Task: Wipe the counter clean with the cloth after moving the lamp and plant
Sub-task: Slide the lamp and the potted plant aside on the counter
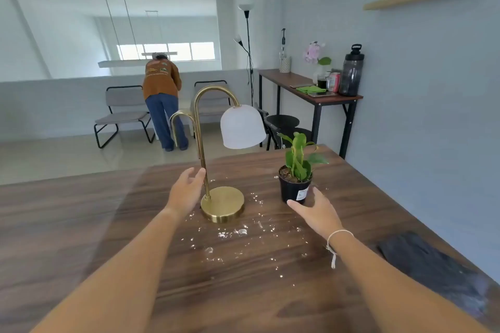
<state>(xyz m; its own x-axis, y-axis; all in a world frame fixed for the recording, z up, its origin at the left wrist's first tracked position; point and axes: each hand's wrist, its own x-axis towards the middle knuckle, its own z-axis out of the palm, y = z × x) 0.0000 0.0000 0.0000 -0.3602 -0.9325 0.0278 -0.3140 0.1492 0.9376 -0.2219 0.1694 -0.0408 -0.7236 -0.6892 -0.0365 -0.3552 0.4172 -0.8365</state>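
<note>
Reaching in from the left, the left hand (186,192) was open, fingers just at the lamp (216,159) stem but not wrapped around it. The brass lamp stood upright on the dark wood table (151,286), white shade hanging to its right. White crumbs (238,232) were scattered in front of its base. The potted plant (296,178) sat further right, with the right hand (316,213) open and spread right beside the pot. A dark cloth (433,270) lay by the table's right edge.
</note>
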